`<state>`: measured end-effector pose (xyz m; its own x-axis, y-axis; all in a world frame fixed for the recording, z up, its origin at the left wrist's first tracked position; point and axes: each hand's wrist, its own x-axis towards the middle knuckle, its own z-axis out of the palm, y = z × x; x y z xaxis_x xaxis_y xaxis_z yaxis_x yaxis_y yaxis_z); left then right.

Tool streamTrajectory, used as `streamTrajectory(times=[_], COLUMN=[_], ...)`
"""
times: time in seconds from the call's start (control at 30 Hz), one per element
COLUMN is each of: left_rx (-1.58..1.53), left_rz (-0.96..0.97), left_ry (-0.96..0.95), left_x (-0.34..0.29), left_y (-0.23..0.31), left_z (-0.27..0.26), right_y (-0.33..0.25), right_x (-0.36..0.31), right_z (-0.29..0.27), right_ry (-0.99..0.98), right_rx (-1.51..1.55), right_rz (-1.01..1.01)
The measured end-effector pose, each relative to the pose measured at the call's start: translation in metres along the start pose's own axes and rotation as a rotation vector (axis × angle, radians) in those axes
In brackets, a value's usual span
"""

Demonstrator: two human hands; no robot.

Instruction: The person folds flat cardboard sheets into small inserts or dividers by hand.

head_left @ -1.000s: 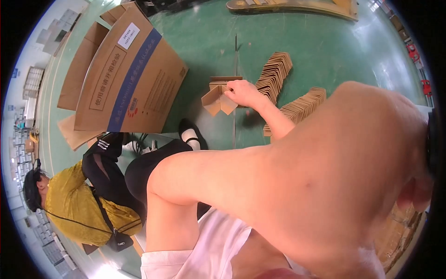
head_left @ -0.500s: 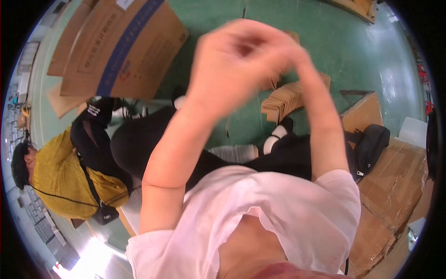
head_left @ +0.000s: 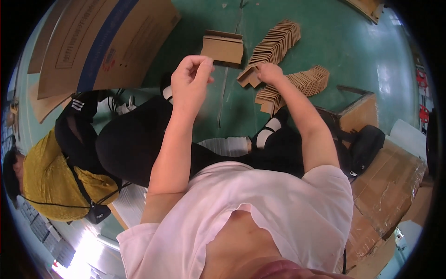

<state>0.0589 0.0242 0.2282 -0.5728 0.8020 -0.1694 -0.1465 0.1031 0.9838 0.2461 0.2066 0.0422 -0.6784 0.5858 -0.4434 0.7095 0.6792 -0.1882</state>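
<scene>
Judged to be at the step of adding a V-folded cardboard piece (head_left: pixel 247 77) to the nested cardboard row (head_left: pixel 278 43) just beyond the right hand (head_left: pixel 268 73), calling next for alignment and release. Apparently clamped in that hand's fingers, just left of them. Shown also with left hand (head_left: pixel 190 86) loosely curled, seemingly unloaded, contact between thumb and fingertips impossible to tell, near a cardboard stack (head_left: pixel 223 50) just ahead and rightward.

The scene is viewed through a wide fisheye lens worn on the head, above the white shirt (head_left: pixel 274 195), and aimed downward. The shirt is seen nearest; beyond it the left hand (head_left: pixel 188 84) and right hand (head_left: pixel 270 73) are framed, then, farther, the green floor (head_left: pixel 339 46).
</scene>
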Motion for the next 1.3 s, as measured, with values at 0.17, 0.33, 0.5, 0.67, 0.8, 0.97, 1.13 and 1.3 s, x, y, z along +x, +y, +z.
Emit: streamTrajectory(times=[0.17, 0.33, 0.5, 0.67, 0.8, 0.97, 1.13, 1.3], left_rx=[0.026, 0.032, 0.082, 0.095, 0.101, 0.135, 0.285, 0.359], left_rz=[-0.022, -0.007, -0.005, -0.025, -0.024, -0.094, -0.224, -0.555], left_ry=[0.018, -0.004, -0.022, 0.006, 0.031, 0.083, 0.163, 0.162], left_x=[0.007, 0.018, 0.021, 0.027, 0.032, 0.046, 0.065, 0.071], left_y=[-0.004, -0.012, -0.015, -0.023, -0.032, -0.068, -0.164, -0.202], left_z=[-0.003, 0.001, 0.006, 0.004, 0.001, -0.006, -0.024, -0.024], right_y=[0.01, 0.016, 0.007, 0.013, 0.014, 0.017, -0.007, -0.032], right_x=[0.005, 0.006, 0.014, 0.031, 0.033, 0.037, 0.049, 0.07], right_z=[-0.001, -0.007, 0.017, 0.04, 0.032, 0.032, -0.007, -0.048], right_ry=[-0.215, -0.241, 0.044, 0.23, 0.228, 0.234, 0.074, 0.096], right_rx=[-0.067, -0.069, 0.093, 0.043, 0.128, 0.186, 0.155, 0.292], right_rz=[0.147, 0.153, 0.261, 0.195, 0.328, 0.393, 0.372, 0.238])
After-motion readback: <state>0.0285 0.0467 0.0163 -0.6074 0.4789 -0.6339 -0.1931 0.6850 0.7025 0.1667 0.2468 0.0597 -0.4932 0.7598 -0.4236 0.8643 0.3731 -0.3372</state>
